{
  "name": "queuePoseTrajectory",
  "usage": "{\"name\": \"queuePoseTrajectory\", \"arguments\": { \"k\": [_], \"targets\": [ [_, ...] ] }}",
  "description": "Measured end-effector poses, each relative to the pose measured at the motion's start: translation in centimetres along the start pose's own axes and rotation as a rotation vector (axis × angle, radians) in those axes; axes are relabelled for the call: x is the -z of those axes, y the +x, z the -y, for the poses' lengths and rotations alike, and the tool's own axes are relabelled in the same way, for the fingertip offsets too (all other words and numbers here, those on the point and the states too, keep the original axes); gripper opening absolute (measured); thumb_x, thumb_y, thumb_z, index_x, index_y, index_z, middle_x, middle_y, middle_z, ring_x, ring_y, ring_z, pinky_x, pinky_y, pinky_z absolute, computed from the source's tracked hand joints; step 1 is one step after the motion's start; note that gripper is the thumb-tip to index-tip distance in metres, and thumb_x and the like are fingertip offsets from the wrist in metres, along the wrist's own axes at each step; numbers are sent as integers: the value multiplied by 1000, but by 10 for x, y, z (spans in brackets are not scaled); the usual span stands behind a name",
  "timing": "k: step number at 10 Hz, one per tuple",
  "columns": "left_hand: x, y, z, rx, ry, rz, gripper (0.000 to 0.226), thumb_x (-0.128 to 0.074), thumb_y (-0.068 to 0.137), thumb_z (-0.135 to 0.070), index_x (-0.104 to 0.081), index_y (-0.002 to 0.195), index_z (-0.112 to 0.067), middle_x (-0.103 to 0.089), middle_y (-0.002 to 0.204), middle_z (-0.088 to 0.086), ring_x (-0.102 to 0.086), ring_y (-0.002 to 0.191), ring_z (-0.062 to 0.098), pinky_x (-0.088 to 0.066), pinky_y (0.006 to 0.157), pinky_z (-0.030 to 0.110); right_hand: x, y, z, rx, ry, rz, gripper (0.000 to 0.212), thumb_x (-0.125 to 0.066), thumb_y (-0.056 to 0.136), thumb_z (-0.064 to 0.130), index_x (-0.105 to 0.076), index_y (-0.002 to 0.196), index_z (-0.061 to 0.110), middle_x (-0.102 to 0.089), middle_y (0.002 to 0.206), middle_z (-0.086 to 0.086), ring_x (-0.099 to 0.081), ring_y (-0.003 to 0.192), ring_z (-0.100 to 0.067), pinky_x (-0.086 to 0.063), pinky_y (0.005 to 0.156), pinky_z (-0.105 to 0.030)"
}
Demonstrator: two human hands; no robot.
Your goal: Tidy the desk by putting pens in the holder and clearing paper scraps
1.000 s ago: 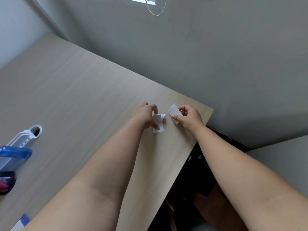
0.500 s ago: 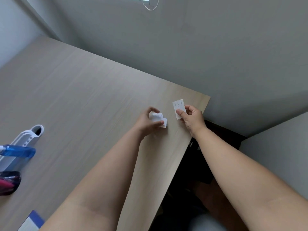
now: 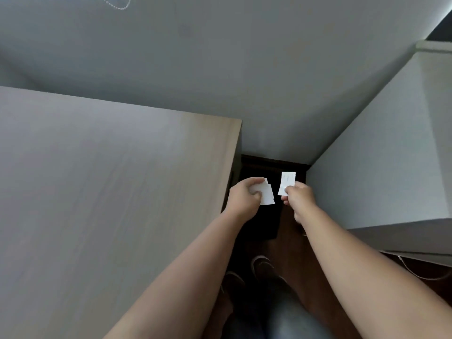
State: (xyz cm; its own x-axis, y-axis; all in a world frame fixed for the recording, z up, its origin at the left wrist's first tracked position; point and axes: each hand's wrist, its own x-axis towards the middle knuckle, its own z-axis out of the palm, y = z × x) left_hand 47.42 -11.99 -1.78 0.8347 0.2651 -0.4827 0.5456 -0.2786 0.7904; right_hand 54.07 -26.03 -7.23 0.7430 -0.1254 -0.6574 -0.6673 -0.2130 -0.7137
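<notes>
My left hand (image 3: 244,196) grips a couple of small white paper scraps (image 3: 267,195), held just past the right edge of the wooden desk (image 3: 110,192). My right hand (image 3: 297,195) pinches another white paper scrap (image 3: 286,182) upright between thumb and fingers. Both hands hover over a dark gap between the desk and a white cabinet, above a black bin-like object (image 3: 265,221) on the floor. No pens or holder are in view.
A white cabinet (image 3: 391,155) stands to the right, with a grey wall (image 3: 220,57) behind. Below are a dark wooden floor (image 3: 325,289), my shoes (image 3: 263,269) and a cable (image 3: 423,275) at the lower right.
Both hands lifted the paper scraps off the desk and carried them right, past the desk edge over the floor gap. The view swung right, so the blue bottle and white item left the frame.
</notes>
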Motion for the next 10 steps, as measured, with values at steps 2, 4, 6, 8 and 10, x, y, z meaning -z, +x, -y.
{"name": "queuePoseTrajectory", "arguments": {
  "k": [2,4,6,8,10],
  "targets": [
    [-46,35,43,97,152,81,51,-48,93,-5,-48,140,-23,-55,136,4,-64,100,21,-46,67,16,20,51,-57,-46,-247,15,46,-52,73,3,-59,112,27,-68,87,-5,-66,72,-22,-54,67,-35],
    [-78,78,104,223,183,43,58,-48,90,-1,-40,141,-28,-52,122,3,-58,94,19,-45,70,25,4,94,-105,-95,-321,70,43,-51,74,1,-62,106,28,-68,91,-6,-67,79,-26,-49,59,-28],
    [-106,119,142,299,203,-46,55,-53,90,-6,-41,140,-24,-61,122,12,-62,101,28,-47,77,30,-10,135,-137,-201,-282,144,44,-51,80,2,-60,118,23,-68,96,-9,-65,68,-23,-52,57,-32],
    [-112,132,151,414,211,-32,57,-50,95,-12,-31,148,-19,-46,146,12,-50,128,28,-44,103,37,-15,147,-140,-337,-219,268,53,-51,92,14,-36,142,19,-59,125,-15,-70,77,-25,-57,59,-30],
    [-92,87,112,319,214,59,49,-55,94,-17,-43,141,-22,-47,142,4,-51,123,22,-46,96,31,-5,119,-109,-294,-249,250,36,-46,92,15,-54,127,18,-65,95,-7,-60,67,-18,-48,58,-27]
  ]
}}
